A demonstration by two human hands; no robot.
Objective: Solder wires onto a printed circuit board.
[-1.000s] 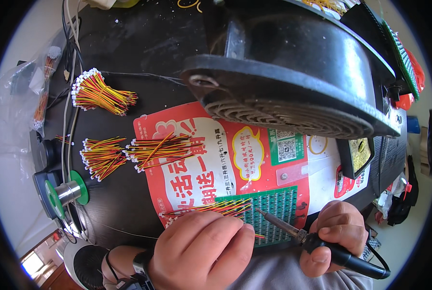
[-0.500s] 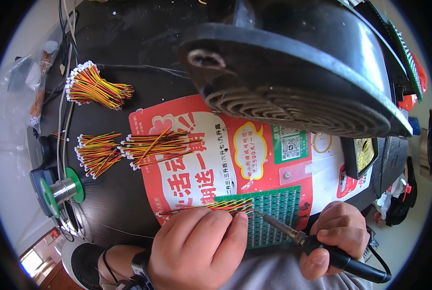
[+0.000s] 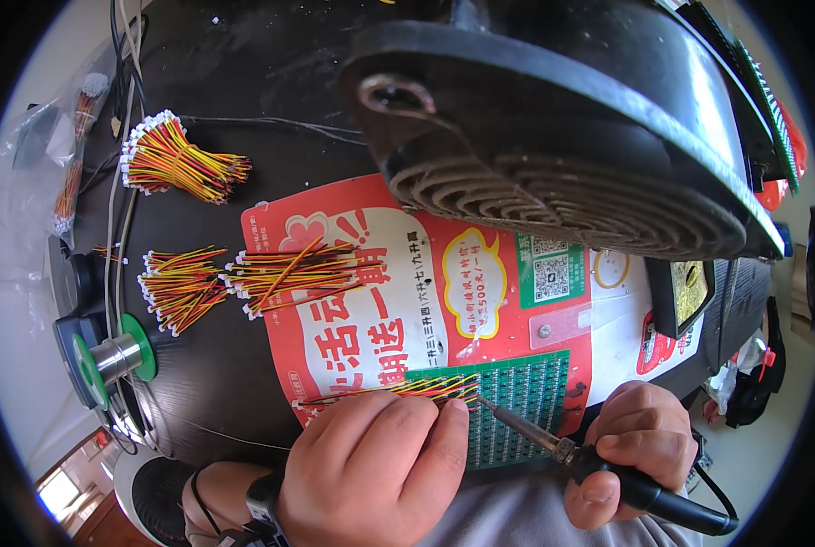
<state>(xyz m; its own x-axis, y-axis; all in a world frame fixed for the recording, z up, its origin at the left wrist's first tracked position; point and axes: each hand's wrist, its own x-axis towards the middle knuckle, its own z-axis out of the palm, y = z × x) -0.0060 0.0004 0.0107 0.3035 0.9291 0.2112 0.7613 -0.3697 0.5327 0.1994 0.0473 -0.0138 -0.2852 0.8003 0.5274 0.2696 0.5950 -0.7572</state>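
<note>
A green circuit board panel (image 3: 526, 401) lies in front of me, with a row of yellow, red and black wires (image 3: 416, 387) along its left part. My left hand (image 3: 371, 465) is closed at the wires' near side, its fingertips pinching a wire against the board. In my right hand (image 3: 640, 442) is a soldering iron (image 3: 640, 488), gripped by its black handle. Its tip points left and meets the board at the wire ends, right beside my left fingertips. Whether the tip touches a joint is too small to tell.
A large black fan (image 3: 562, 173) overhangs the far right. Wire bundles (image 3: 184, 287) lie left, another bundle (image 3: 184, 164) behind them. A solder spool (image 3: 116, 358) stands at the left edge. A red and white printed sheet (image 3: 380, 210) lies under the board; a yellow sponge tray (image 3: 685, 296) sits right.
The whole view has shifted very slightly. Both hands and the soldering iron keep the same place at the board.
</note>
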